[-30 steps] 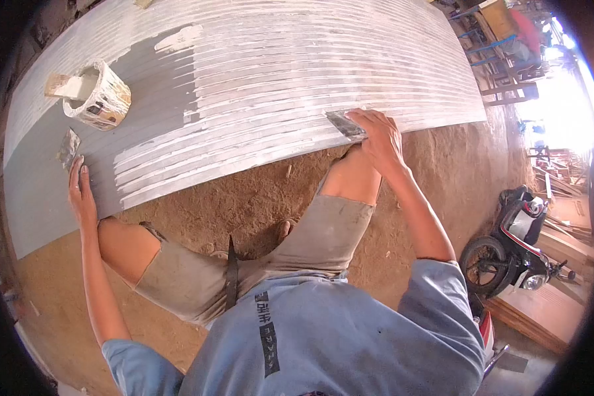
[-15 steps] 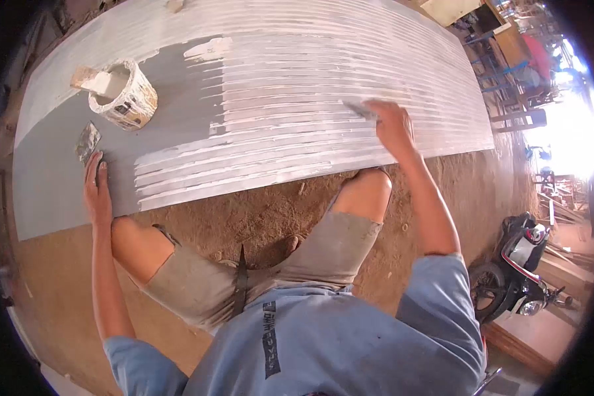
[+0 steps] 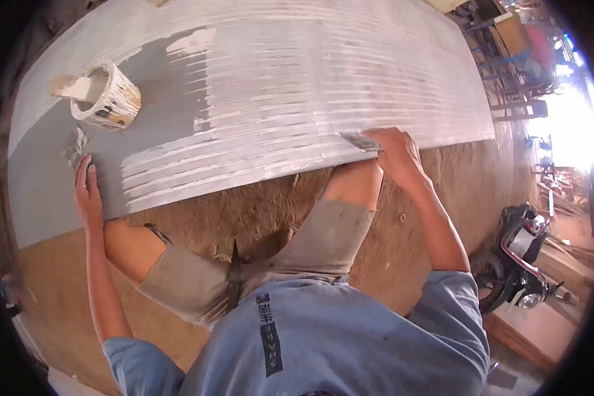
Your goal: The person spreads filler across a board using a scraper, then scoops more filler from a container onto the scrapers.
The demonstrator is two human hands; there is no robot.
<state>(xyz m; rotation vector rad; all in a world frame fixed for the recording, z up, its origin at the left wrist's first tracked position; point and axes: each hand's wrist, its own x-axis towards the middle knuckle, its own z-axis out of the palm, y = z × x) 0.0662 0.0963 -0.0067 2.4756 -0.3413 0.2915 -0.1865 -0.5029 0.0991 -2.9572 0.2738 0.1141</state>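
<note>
My right hand (image 3: 397, 155) is closed around a putty knife (image 3: 359, 140), its blade against the grey panel (image 3: 39, 191) close to the near edge. White filler in ridged stripes covers much of the panel around it. At the left, my left hand (image 3: 89, 191) grips a second putty knife (image 3: 77, 146) smeared with filler; its handle is hidden by the fingers. Just beyond that hand stands a filler-caked bucket (image 3: 122, 105) with a wide, whitish spreader (image 3: 72, 87) leaning out over its left rim.
My knees are beneath the panel's near edge, over a dusty brown floor (image 3: 270, 204). A motorbike (image 3: 518, 257) is parked at the right. Timber pieces (image 3: 567, 237) lie behind it. Wooden frames and racks stand at the far right.
My right hand has drawn its putty knife toward me, down to the panel's near edge. The left putty knife has turned and now looks narrower. The view has shifted slightly.
</note>
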